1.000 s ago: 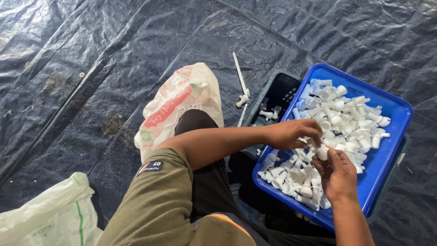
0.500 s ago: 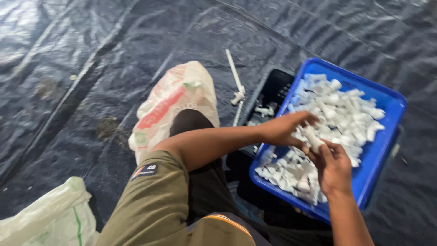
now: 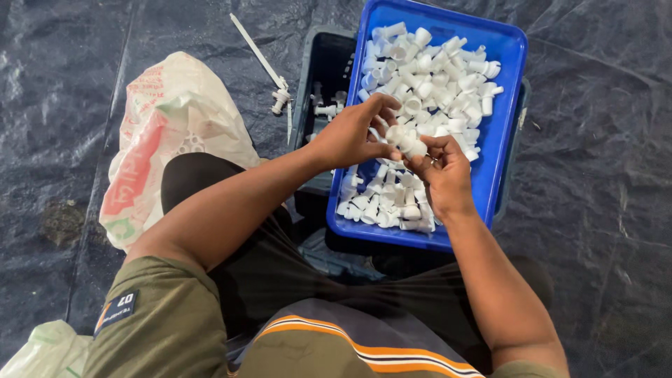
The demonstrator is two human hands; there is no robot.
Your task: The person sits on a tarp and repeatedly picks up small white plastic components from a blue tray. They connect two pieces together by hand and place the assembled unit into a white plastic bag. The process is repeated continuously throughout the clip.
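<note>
White plastic piece (image 3: 406, 138) half-hidden, clamped between fingers of both hands, left hand (image 3: 353, 133), right hand (image 3: 442, 171).

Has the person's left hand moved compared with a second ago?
Yes. Judged against the blue tray, the left hand has drawn in from the near-left parts to meet the right hand over a small white part.

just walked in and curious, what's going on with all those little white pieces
A person sitting on a dark plastic sheet works over a blue tray heaped with small white plastic parts. Both hands meet above the tray: the left hand and the right hand pinch a small white piece between their fingertips. A dark crate with a few more parts sits beside the tray, and a printed white sack lies to the left.
</note>
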